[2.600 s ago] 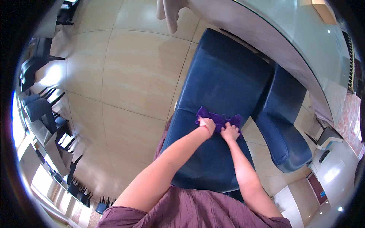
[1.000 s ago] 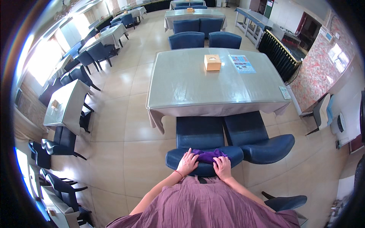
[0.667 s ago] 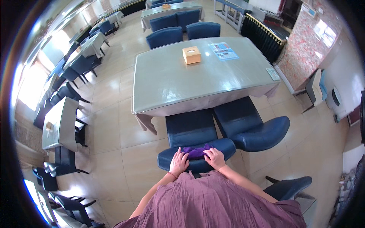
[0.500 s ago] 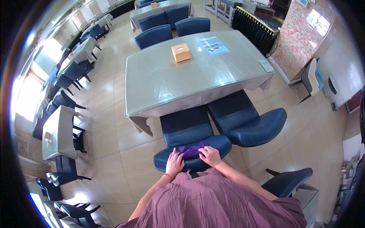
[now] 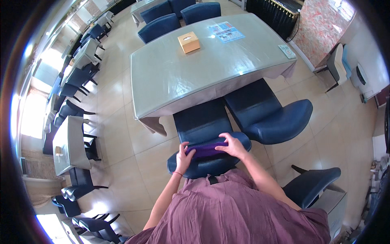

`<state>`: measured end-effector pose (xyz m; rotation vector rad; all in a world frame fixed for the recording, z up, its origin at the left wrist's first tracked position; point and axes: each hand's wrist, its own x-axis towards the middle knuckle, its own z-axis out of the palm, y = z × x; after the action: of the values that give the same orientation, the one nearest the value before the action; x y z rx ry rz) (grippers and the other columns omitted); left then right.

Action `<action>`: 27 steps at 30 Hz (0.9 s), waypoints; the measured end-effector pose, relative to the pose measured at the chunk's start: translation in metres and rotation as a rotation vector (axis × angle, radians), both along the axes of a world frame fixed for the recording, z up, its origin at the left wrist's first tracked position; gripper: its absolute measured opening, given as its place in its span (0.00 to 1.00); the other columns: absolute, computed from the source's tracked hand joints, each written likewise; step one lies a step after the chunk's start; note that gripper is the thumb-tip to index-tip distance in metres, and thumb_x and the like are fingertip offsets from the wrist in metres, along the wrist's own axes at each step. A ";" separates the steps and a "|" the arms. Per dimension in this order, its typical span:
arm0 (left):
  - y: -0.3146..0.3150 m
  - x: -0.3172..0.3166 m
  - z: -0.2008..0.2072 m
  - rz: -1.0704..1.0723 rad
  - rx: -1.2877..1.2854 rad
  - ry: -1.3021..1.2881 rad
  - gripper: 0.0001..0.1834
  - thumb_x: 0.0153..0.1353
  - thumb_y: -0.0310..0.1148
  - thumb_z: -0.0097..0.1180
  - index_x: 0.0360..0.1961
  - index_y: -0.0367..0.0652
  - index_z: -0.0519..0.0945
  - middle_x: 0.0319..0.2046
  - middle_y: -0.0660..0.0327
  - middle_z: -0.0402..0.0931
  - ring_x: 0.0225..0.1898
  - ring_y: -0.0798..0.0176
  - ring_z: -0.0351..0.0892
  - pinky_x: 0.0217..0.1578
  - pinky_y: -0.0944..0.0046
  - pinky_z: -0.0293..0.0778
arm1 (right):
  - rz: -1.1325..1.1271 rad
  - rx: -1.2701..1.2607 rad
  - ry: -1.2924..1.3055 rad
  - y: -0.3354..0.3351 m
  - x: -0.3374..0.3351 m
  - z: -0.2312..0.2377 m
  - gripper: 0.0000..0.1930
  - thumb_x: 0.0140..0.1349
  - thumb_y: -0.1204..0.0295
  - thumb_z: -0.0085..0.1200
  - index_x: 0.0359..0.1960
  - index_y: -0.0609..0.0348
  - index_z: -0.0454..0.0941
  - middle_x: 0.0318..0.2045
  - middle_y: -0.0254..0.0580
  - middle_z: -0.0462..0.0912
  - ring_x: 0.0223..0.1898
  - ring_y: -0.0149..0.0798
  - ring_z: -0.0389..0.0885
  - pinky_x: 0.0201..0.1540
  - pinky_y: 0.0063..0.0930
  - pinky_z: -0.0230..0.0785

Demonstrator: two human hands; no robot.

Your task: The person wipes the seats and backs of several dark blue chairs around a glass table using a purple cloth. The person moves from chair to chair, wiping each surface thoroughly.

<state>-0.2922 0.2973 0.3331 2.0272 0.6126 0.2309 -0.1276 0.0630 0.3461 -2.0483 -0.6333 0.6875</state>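
Purple cloth (image 5: 206, 150) was over the near chair's backrest (image 5: 207, 167), left hand (image 5: 183, 159) and right hand (image 5: 235, 147) holding opposite ends; pinch tightness unclear. Step looked like straightening it; next move called for even two-handed tension.

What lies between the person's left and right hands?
In the head view, a purple cloth lies between the left hand and right hand, with the chair backrest beneath.

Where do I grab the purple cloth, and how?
Probably pinch the cloth at its left and right ends, from above: it lies long and narrow across the chair's back, its top uncovered. The left hand and right hand are at those ends.
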 end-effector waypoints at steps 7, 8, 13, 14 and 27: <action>0.044 0.055 0.109 -0.398 -0.585 0.030 0.19 0.67 0.37 0.61 0.56 0.46 0.73 0.30 0.71 0.74 0.31 0.80 0.67 0.30 0.76 0.63 | 0.101 -0.029 -0.217 -0.056 0.005 0.118 0.28 0.50 0.69 0.73 0.52 0.53 0.73 0.39 0.47 0.78 0.44 0.47 0.80 0.48 0.38 0.73; 0.041 0.060 0.122 -0.514 -0.603 0.001 0.23 0.64 0.35 0.64 0.57 0.45 0.71 0.34 0.69 0.75 0.36 0.77 0.71 0.35 0.75 0.68 | 0.061 0.025 -0.245 -0.068 0.001 0.120 0.24 0.51 0.70 0.72 0.49 0.55 0.75 0.38 0.46 0.78 0.43 0.47 0.80 0.47 0.38 0.73; 0.035 0.069 0.168 -0.866 -0.404 0.028 0.22 0.59 0.27 0.67 0.55 0.42 0.76 0.42 0.64 0.78 0.44 0.74 0.76 0.45 0.71 0.74 | -0.345 0.151 -0.049 -0.094 -0.057 0.157 0.18 0.67 0.59 0.59 0.33 0.66 0.78 0.30 0.47 0.78 0.36 0.42 0.78 0.41 0.35 0.68; 0.036 0.069 0.174 -0.888 -0.379 0.119 0.19 0.61 0.29 0.65 0.53 0.41 0.77 0.41 0.65 0.79 0.43 0.75 0.76 0.45 0.71 0.74 | -0.437 0.178 -0.172 -0.097 -0.073 0.158 0.24 0.71 0.53 0.53 0.32 0.67 0.77 0.27 0.44 0.77 0.31 0.37 0.75 0.36 0.33 0.66; -0.079 0.002 0.169 -1.178 -0.979 0.670 0.29 0.75 0.54 0.44 0.51 0.35 0.79 0.45 0.61 0.83 0.44 0.68 0.81 0.48 0.66 0.76 | -1.056 0.448 -0.067 -0.020 -0.304 0.149 0.27 0.56 0.57 0.70 0.51 0.62 0.76 0.48 0.48 0.81 0.49 0.49 0.81 0.54 0.37 0.72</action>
<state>-0.2905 0.2185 0.5018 1.1477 -0.1838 -1.2359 -0.4313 0.0427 0.4947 -1.6564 0.2818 -0.1434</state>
